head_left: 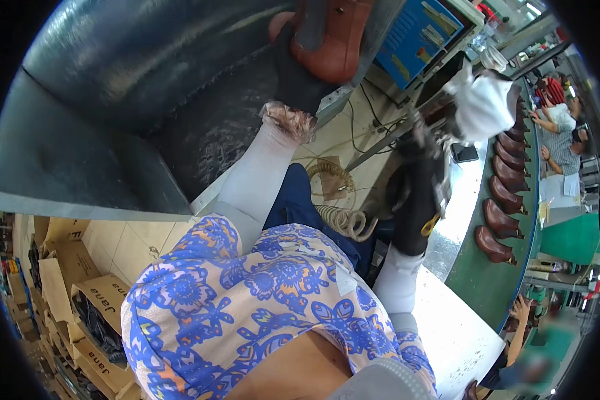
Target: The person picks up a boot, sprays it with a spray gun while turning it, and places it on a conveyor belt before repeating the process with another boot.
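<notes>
My left hand (pixel 299 83), in a black glove over a white sleeve, reaches up and grips a red-brown boot (pixel 330 40) at the top, in front of a dark metal hood (pixel 133 73). My right hand (pixel 417 197), also in a black glove, is closed around a dark tool (pixel 425 143) with a yellow mark near the wrist. The tool's far end sits by a white cloth (pixel 487 107). What the cloth covers is hidden. A coiled hose (pixel 343 220) hangs between my arms, above my blue floral shirt.
A green conveyor (pixel 487 287) on the right carries a row of brown boots (pixel 503 197). Other people work along its far side and near its lower end. Cardboard boxes (pixel 97 313) marked "Jana" are stacked at the lower left. A blue cabinet (pixel 417 33) stands at the back.
</notes>
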Demonstrator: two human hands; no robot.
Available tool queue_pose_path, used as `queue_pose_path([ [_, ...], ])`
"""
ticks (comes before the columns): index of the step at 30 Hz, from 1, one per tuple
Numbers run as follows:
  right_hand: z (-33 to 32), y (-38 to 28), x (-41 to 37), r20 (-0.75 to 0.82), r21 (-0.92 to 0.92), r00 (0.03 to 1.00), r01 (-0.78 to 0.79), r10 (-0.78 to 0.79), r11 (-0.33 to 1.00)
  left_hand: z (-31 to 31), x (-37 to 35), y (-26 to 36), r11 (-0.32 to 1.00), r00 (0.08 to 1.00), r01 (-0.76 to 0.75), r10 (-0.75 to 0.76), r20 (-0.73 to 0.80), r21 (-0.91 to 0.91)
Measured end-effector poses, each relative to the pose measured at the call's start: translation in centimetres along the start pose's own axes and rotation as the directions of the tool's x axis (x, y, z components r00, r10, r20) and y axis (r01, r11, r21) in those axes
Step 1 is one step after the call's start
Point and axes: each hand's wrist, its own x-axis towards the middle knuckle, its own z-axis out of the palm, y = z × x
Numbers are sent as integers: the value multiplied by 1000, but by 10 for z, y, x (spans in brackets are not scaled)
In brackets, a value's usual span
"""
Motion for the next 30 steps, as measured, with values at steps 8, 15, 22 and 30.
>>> queue_pose_path([
  [8, -38, 0, 93, 303, 945, 814, -324, 496, -45, -8, -34, -7, 910, 943, 296, -231, 239, -290],
  [15, -12, 52, 127, 285, 959, 841, -245, 461, -145, 24, -64, 9, 905, 894, 420, -426, 137, 76],
  [22, 18, 54, 176, 207, 967, 963, -228, 171, 112, -8, -82, -23, 492, 644, 765, -550, -532, 416],
  [30, 12, 40, 172, 220, 923, 901, -316, 374, 219, -23, -85, 14, 712, 724, 686, -648, -237, 148],
])
